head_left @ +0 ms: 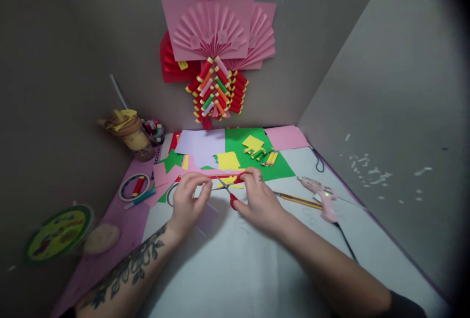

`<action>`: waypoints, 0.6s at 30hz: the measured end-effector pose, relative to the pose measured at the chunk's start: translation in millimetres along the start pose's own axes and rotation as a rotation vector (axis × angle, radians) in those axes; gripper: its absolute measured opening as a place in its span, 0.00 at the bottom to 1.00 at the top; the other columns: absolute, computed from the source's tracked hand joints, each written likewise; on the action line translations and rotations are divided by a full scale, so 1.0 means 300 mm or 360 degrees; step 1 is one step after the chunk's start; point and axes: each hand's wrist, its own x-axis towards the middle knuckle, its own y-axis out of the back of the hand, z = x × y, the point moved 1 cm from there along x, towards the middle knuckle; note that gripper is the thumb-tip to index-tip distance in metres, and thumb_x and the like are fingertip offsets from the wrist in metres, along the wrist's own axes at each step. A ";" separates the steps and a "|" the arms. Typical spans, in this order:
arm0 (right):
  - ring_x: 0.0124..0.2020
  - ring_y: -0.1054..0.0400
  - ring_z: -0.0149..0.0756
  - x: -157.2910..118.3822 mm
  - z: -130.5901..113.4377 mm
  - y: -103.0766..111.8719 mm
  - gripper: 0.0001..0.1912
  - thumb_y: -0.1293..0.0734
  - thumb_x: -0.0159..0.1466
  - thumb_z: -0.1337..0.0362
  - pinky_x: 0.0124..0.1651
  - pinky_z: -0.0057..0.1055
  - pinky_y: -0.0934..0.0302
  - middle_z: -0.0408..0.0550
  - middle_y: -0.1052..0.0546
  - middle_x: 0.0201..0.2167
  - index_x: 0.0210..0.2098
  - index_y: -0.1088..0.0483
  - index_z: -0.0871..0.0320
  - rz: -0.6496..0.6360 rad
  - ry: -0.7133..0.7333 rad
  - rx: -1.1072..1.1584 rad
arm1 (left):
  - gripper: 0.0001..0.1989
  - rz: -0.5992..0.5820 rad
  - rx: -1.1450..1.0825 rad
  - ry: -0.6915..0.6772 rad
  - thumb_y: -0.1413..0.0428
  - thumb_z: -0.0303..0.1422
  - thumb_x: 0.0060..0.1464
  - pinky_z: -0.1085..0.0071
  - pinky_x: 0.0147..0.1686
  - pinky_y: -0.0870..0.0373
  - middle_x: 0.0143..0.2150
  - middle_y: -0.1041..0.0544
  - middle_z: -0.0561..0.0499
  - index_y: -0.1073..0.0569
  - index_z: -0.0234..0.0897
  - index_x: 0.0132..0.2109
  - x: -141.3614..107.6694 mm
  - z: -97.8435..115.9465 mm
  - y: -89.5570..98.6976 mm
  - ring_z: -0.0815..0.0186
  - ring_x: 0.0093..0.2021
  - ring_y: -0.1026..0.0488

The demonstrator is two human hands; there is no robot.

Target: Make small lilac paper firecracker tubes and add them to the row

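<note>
In my right hand [259, 203] is a pair of scissors [226, 187] with red handles. Its blades are spread and point left, toward my other hand. My left hand [191, 196] is closed in a pinch, thumb and fingertips curled toward each other just left of the blade tips. Whatever it pinches is too small or hidden to make out. Behind the scissors lie narrow yellow paper strips [231, 180] and a stack of yellow paper squares [228, 160]. A roll of tape [170, 194] is partly hidden behind my left hand.
A pink glue gun [323, 195] and a yellow-black pencil [301, 200] lie at right. Green card [282, 166] bears small rolled paper tubes [271, 159]. At left are another tape roll [123, 188], a blue pen [140, 199] and a drink cup [137, 139]. Paper fans [213, 24] hang behind.
</note>
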 end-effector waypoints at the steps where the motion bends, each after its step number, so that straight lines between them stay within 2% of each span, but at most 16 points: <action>1: 0.50 0.37 0.47 0.000 -0.001 -0.001 0.23 0.34 0.53 0.62 0.48 0.43 0.38 0.57 0.41 0.52 0.46 0.41 0.58 0.0011 0.0017 -0.0015 | 0.06 -0.0018 -0.0106 0.0199 0.48 0.33 0.55 0.70 0.35 0.33 0.36 0.25 0.47 0.28 0.39 0.35 0.008 -0.005 -0.002 0.64 0.38 0.29; 3: 0.52 0.38 0.48 -0.002 -0.002 -0.005 0.22 0.34 0.52 0.63 0.49 0.44 0.38 0.58 0.41 0.52 0.46 0.40 0.58 0.0022 0.0055 -0.0042 | 0.08 -0.0157 -0.0406 0.0531 0.48 0.36 0.55 0.70 0.34 0.34 0.39 0.25 0.47 0.28 0.37 0.37 0.020 -0.015 -0.013 0.64 0.38 0.29; 6: 0.54 0.40 0.50 -0.004 -0.004 -0.013 0.23 0.34 0.53 0.64 0.52 0.45 0.39 0.59 0.41 0.52 0.47 0.40 0.59 0.0026 0.0105 -0.0082 | 0.13 -0.0395 -0.0845 0.0775 0.44 0.35 0.50 0.70 0.37 0.33 0.42 0.24 0.46 0.30 0.36 0.43 0.027 -0.019 -0.034 0.64 0.41 0.28; 8: 0.56 0.42 0.50 -0.005 -0.003 -0.018 0.24 0.34 0.53 0.65 0.53 0.45 0.40 0.60 0.41 0.52 0.48 0.41 0.60 0.0034 0.0135 -0.0102 | 0.18 -0.0486 -0.0877 0.0788 0.42 0.34 0.47 0.72 0.34 0.35 0.41 0.24 0.46 0.32 0.36 0.46 0.026 -0.011 -0.042 0.64 0.40 0.27; 11: 0.56 0.44 0.50 -0.007 -0.003 -0.023 0.25 0.33 0.53 0.65 0.55 0.44 0.41 0.60 0.41 0.52 0.49 0.41 0.61 0.0025 0.0174 -0.0116 | 0.19 -0.0511 -0.0675 0.0752 0.42 0.32 0.46 0.74 0.29 0.39 0.35 0.24 0.49 0.34 0.35 0.47 0.022 0.010 -0.043 0.66 0.35 0.27; 14: 0.56 0.43 0.49 -0.008 -0.001 -0.028 0.23 0.34 0.53 0.65 0.55 0.44 0.40 0.59 0.40 0.52 0.47 0.40 0.61 0.0015 0.0198 -0.0132 | 0.18 -0.0486 -0.0595 0.0774 0.43 0.32 0.46 0.73 0.29 0.38 0.29 0.25 0.53 0.34 0.34 0.45 0.023 0.026 -0.040 0.66 0.33 0.27; 18: 0.55 0.42 0.50 -0.008 0.004 -0.037 0.23 0.34 0.53 0.65 0.53 0.46 0.39 0.60 0.40 0.52 0.48 0.41 0.60 0.0048 0.0212 -0.0174 | 0.19 -0.0499 -0.0612 0.0802 0.43 0.31 0.45 0.73 0.31 0.36 0.27 0.26 0.55 0.35 0.35 0.46 0.026 0.025 -0.037 0.65 0.34 0.25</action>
